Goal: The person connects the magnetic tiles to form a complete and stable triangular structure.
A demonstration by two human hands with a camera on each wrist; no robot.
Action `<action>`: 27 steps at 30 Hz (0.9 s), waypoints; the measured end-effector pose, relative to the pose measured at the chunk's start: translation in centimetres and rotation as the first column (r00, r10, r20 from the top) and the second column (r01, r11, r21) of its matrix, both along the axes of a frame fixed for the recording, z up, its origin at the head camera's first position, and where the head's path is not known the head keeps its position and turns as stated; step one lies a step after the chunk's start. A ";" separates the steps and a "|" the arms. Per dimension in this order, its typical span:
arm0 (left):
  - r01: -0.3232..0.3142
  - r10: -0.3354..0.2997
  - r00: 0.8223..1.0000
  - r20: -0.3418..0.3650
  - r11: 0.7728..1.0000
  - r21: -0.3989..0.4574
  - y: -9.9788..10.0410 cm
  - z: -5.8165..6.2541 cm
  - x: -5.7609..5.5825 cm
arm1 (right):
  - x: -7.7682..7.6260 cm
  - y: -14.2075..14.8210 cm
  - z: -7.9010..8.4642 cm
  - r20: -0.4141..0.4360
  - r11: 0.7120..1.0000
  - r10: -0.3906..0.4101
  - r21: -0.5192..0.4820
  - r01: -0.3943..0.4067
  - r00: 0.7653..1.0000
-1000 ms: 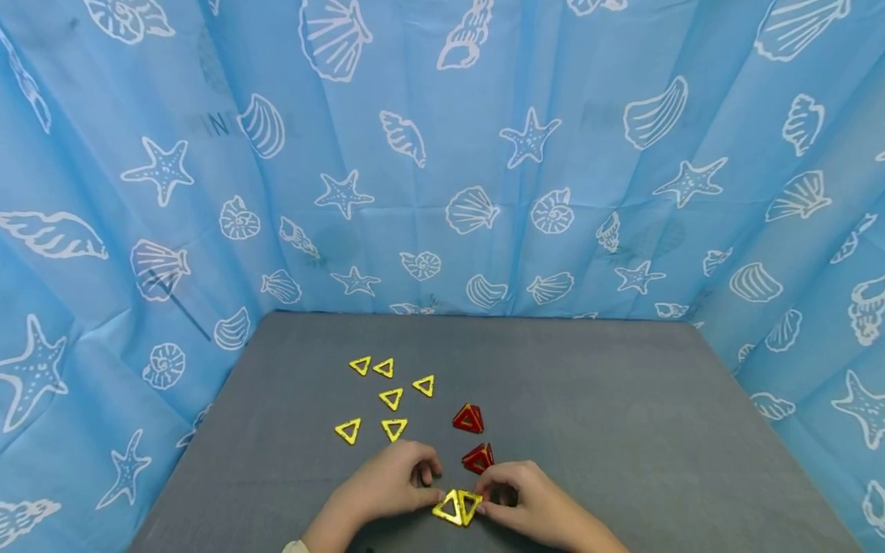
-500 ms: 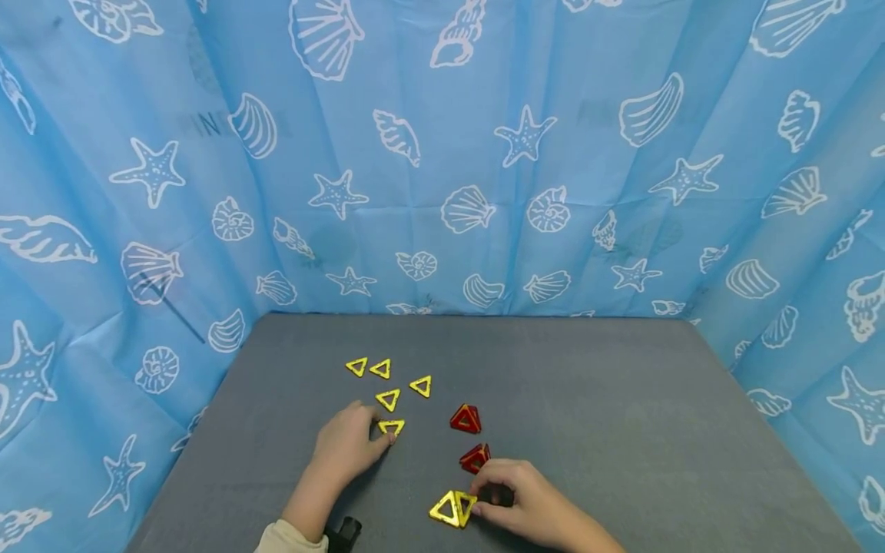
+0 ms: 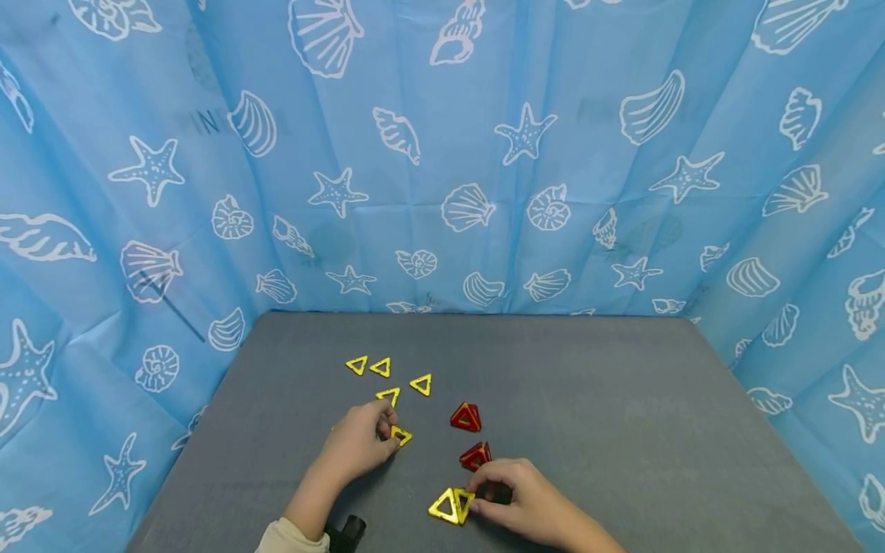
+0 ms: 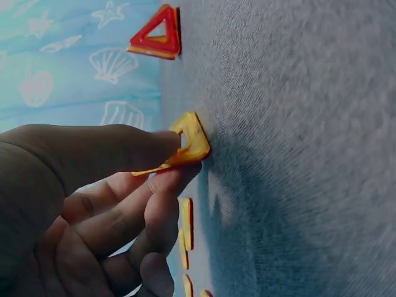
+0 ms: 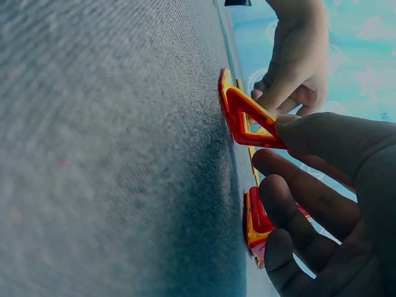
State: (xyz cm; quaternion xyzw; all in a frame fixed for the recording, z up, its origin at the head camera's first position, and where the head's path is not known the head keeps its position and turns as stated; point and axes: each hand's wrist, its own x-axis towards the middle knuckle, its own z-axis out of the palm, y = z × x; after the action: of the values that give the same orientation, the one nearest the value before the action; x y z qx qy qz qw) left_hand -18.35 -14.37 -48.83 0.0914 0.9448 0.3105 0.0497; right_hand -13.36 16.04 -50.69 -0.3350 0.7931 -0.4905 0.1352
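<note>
My left hand [image 3: 358, 439] pinches a yellow triangular magnetic tile [image 4: 198, 143] between thumb and fingers, tilted just above the table in the left wrist view. Near the front edge, my right hand [image 3: 518, 498] pinches another triangular tile [image 5: 234, 114], which looks red-edged in the right wrist view. That tile meets a second yellow tile [image 3: 443, 518] along one side; the second one lies at its left. Behind the right hand stand two red pyramid shapes, a nearer one [image 3: 474, 458] and a farther one [image 3: 465, 419].
Several loose yellow triangles lie at the back left of the grey table [image 3: 588, 399], among them one triangle [image 3: 420, 380]. One tile beside the left hand is mostly hidden by it. A blue shell-patterned curtain [image 3: 442, 253] hangs behind the table.
My left hand has left the joined tiles, reached left and back, and taken hold of a loose yellow tile, now shifted slightly right. The right hand keeps its pinch in nearly the same place.
</note>
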 end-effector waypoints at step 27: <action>0.312 -0.355 0.917 0.182 0.922 0.228 2.3 0.8 2.5 | -0.1 -1.3 0.2 -0.057 1.000 -0.011 -0.014 0.010 0.998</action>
State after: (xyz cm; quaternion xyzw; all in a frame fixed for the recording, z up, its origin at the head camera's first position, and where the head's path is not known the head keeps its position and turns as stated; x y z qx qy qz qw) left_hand -15.83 -12.11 -48.08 0.2211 0.8690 0.3963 0.1972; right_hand -13.42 14.77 -50.53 -0.3455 0.7949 -0.4870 0.1075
